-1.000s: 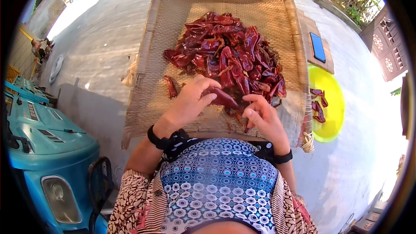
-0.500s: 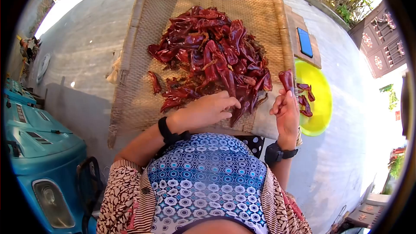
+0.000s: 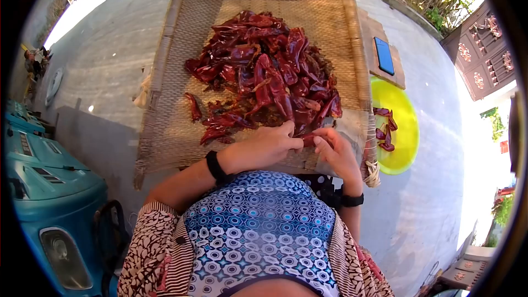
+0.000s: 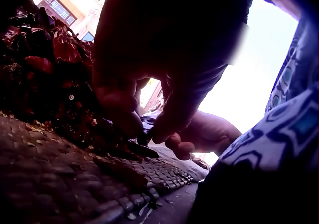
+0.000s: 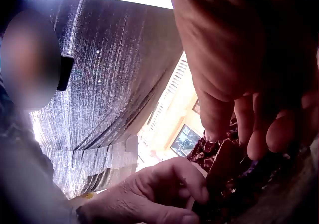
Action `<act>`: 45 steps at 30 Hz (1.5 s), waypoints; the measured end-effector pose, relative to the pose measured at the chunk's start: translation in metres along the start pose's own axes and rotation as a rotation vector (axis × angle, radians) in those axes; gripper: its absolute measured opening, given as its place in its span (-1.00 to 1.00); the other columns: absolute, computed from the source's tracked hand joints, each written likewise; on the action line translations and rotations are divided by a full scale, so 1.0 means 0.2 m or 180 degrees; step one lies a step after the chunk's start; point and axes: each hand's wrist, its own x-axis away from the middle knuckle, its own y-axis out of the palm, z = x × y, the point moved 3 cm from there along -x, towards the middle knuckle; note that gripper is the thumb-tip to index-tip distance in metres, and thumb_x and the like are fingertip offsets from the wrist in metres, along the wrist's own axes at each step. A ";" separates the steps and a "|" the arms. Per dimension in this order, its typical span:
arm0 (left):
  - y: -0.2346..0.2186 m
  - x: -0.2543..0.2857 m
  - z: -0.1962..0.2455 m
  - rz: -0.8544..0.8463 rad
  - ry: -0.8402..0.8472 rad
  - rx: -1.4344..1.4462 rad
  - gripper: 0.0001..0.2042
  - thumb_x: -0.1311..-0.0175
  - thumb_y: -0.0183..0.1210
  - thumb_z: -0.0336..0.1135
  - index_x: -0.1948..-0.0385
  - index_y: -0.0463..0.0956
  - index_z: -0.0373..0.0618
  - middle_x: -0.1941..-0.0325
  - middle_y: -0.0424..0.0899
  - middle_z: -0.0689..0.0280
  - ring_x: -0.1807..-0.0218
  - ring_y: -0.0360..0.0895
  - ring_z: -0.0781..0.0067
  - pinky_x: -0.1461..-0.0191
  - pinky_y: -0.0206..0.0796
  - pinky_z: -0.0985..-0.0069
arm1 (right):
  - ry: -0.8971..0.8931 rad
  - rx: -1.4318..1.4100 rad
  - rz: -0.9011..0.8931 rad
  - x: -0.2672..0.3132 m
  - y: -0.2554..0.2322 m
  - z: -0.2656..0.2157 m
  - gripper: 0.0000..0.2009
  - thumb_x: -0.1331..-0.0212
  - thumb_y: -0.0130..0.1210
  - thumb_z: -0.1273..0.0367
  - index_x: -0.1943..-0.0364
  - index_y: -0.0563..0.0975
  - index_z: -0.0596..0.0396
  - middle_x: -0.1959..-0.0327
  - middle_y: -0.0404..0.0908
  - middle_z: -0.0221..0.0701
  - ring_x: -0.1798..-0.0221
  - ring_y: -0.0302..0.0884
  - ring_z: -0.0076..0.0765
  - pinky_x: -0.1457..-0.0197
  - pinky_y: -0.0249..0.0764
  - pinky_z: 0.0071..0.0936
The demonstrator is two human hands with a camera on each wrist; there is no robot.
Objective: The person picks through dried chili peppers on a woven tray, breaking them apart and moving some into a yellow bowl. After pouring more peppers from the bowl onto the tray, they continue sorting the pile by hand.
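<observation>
In the head view my left hand [image 3: 269, 146] and right hand [image 3: 336, 154] meet over the near edge of a woven tray [image 3: 190, 33]. A dried red chili pepper [image 3: 308, 139] lies between them, pinched by the left hand's thumb and fingers. The right hand's fingertips hold its other end. The right wrist view shows the pepper [image 5: 224, 161] from close by, spanning the two hands. A heap of glossy dried chilies [image 3: 264, 55] fills the tray's middle, right beyond the fingers. The left wrist view is dark and hides much of the pepper.
A yellow-green basin [image 3: 404, 148] with several chilies stands right of the tray. Above it, a phone [image 3: 384, 55] lies on a board [image 3: 396, 78]. One chili [image 3: 193, 106] sits apart from the heap. A teal vehicle [image 3: 60, 203] is parked on the left.
Half a second ago the right hand held a chili upright beside the basin; it has come back left to the left hand. The left hand, over the heap's near edge then, now pinches a chili.
</observation>
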 end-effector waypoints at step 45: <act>-0.17 -0.03 -0.05 0.0648 -0.1079 0.1609 -0.72 -0.35 0.26 -0.36 -0.03 0.51 -0.18 0.14 0.60 0.32 0.28 0.48 0.65 0.21 0.39 0.57 | -0.0188 -0.1503 0.0350 -0.03 -0.05 0.05 -0.77 -0.48 0.02 0.24 0.08 0.53 0.11 0.38 0.60 -0.46 0.47 0.48 -0.59 0.33 0.47 -0.60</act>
